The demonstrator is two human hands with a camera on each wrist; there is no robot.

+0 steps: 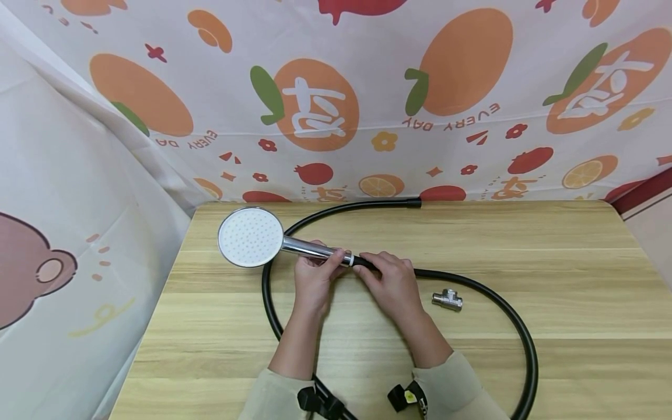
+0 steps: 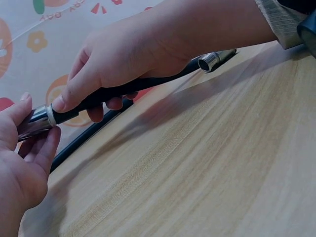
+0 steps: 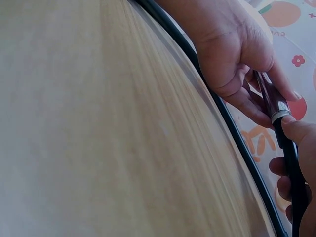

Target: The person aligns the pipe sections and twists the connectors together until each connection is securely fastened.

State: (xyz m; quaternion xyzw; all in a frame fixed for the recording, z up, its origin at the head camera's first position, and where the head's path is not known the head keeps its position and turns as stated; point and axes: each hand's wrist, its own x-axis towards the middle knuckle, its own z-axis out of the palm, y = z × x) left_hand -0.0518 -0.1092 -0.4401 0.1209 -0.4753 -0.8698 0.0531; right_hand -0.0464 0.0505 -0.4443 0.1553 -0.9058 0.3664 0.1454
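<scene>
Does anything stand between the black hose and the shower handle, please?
Nothing visible does: the black hose, in the right hand, reaches the pale ring at the shower handle's end; the left hand holds that handle.

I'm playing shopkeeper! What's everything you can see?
table: one, pale wood, below
shower head: one, white and silver, left of centre
hose: seemingly one, black, across the table
metal fitting: one, silver, right of centre
printed cloth: one or two, mostly white, behind and left
strip: one, dark red, far right
sleeves: two, pale, on the forearms
wrist devices: two, black, at the sleeves
left hand: one, bare, gripping the handle
right hand: one, bare, gripping the hose
</scene>
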